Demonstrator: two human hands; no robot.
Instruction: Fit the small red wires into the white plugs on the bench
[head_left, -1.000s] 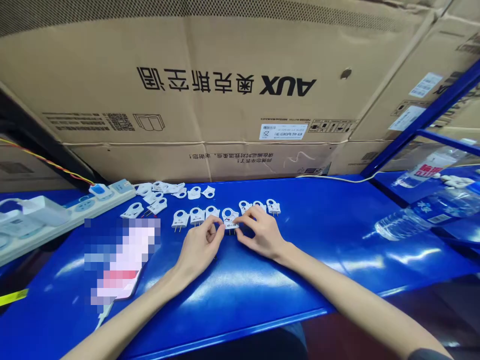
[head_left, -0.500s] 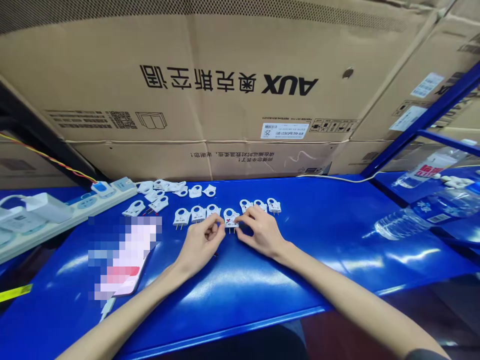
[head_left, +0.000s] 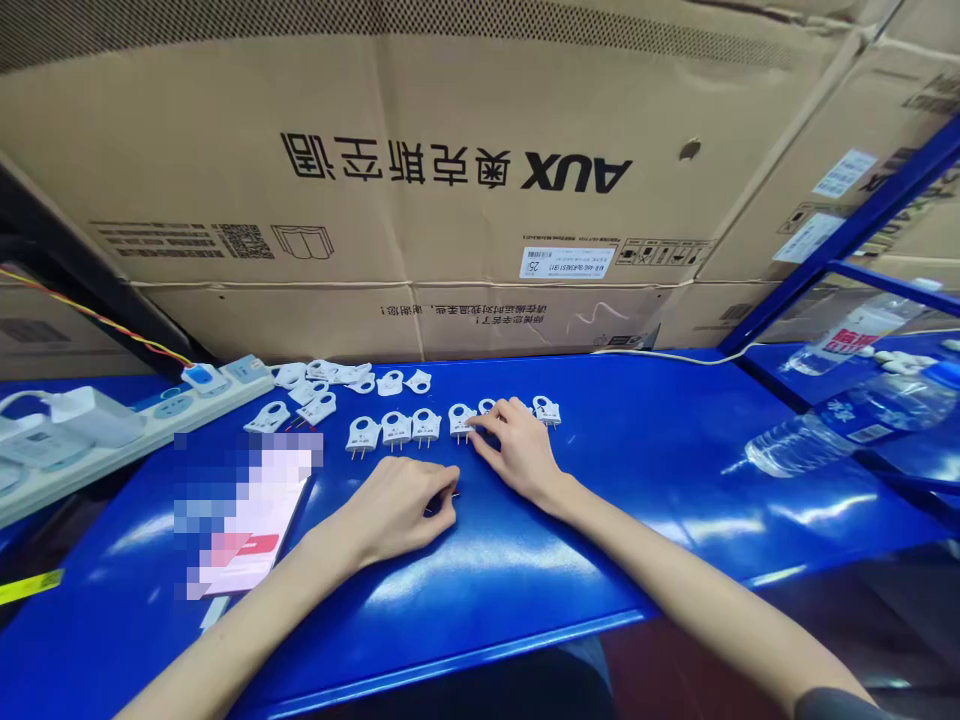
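My right hand [head_left: 521, 455] pinches the edge of a white two-pin plug [head_left: 460, 424] with a round ring at its top. This plug lies flat in a row, its pins toward me; part of the row is hidden behind my right fingers. My left hand [head_left: 405, 508] is closed in a pinch just in front of the row, apart from the plugs. A small thin tip shows at its fingertips, too little to name. To the left lie more of the row's plugs [head_left: 363, 434], and one more plug [head_left: 547, 410] shows beyond my right hand.
Behind the row is a loose pile of white plug pieces [head_left: 319, 385]. A power strip [head_left: 142, 430] and a phone [head_left: 255, 530] with a cable are at the left. Plastic bottles [head_left: 862, 425] lie at the right. A large cardboard box [head_left: 450, 230] stands along the back of the blue table [head_left: 637, 540].
My left hand has left the plug and moved down toward me. The plug has shifted slightly back, up into line with the row, with my right hand still on it.
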